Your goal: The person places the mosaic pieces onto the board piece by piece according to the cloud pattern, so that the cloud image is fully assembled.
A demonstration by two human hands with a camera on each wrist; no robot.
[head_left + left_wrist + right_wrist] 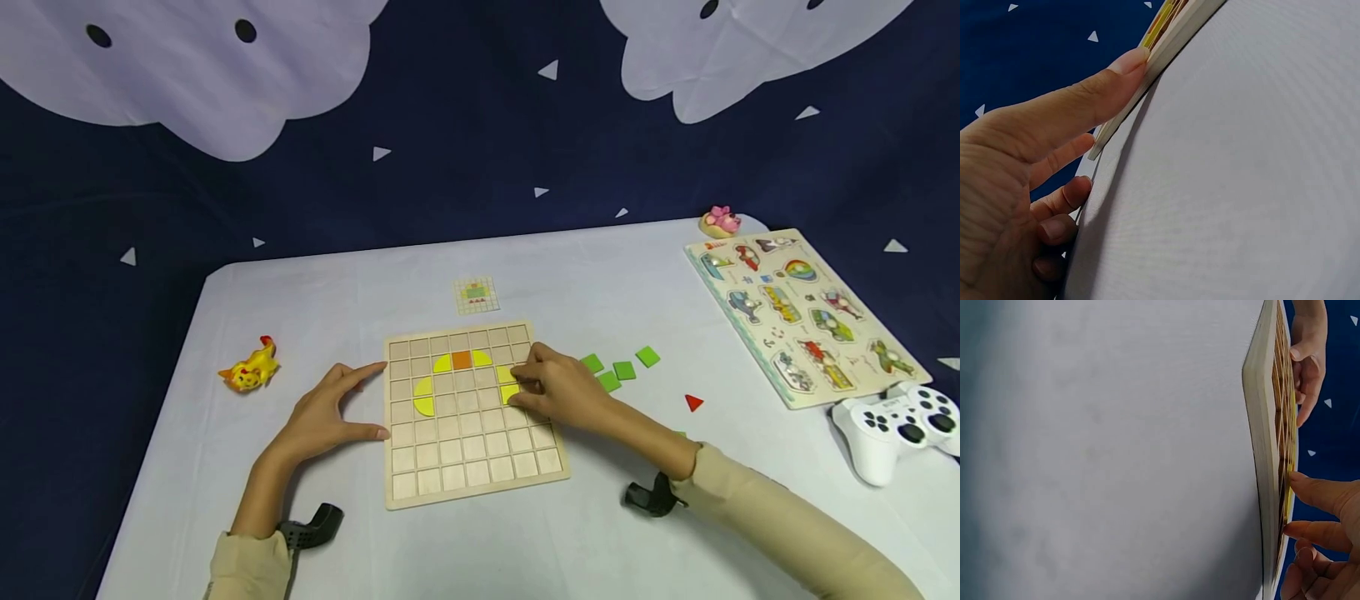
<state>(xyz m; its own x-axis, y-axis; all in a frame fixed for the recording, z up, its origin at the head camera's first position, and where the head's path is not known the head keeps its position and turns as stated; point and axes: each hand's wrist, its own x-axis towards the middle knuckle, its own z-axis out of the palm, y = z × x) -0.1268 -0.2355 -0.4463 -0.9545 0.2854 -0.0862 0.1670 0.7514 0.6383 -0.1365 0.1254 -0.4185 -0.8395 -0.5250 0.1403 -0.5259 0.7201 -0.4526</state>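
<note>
A square wooden grid board lies on the table with flat pieces in its cells. An orange square sits between yellow quarter-round pieces near the top. More yellow pieces fill cells at the left. My left hand touches the board's left edge with thumb and index fingertip, spread apart. At the right side, my right hand has its thumb and index fingertips on yellow pieces, one above the other. In the right wrist view those fingers stand apart over the yellow.
Several green squares and a red triangle lie right of the board. A small pattern card lies behind it. A yellow toy is at left; a picture puzzle, white game controller and pink figurine are at right.
</note>
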